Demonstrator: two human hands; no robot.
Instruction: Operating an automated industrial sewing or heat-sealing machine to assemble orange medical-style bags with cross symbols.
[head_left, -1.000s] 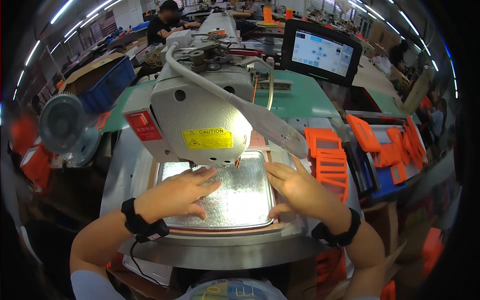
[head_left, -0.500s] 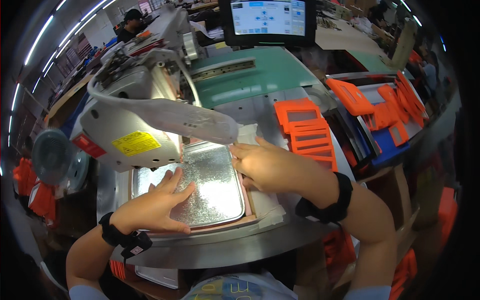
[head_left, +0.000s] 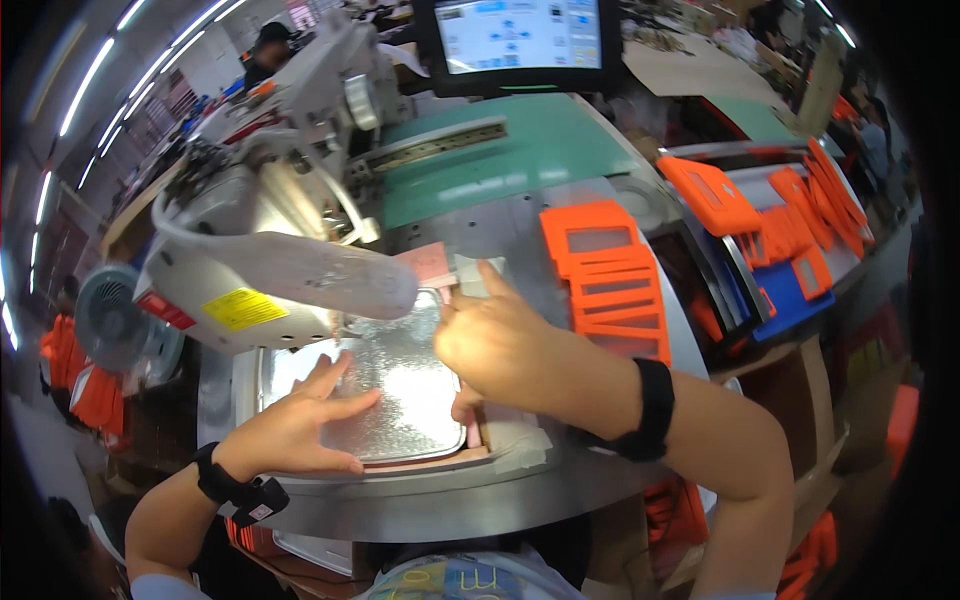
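Observation:
A shiny silver foil-like panel (head_left: 405,405) with rounded corners and a raised edge lies flat on the machine bed, in a pinkish frame (head_left: 473,432). My left hand (head_left: 305,415) rests on the panel's left part, fingers spread and holding nothing. At the panel's right edge is my right hand (head_left: 500,340), with its middle fingers curled in, the little finger lifted and the thumb low by the edge. Whatever those curled fingers hold, if anything, is hidden. Above the panel hangs the sewing machine head (head_left: 240,290), with a translucent whitish guard (head_left: 330,275) covering its far edge.
Flat orange frame-like pieces (head_left: 600,240) lie right of the panel. More orange parts (head_left: 715,195) fill a blue tray (head_left: 795,312) further right. A lit screen (head_left: 520,40) stands behind a green plate (head_left: 510,165). A small fan (head_left: 112,305) is at left.
My right hand has shifted slightly left over the panel's edge, its fingers curling in and little finger lifting. A pink piece now shows beyond the guard. My left hand stays on the panel.

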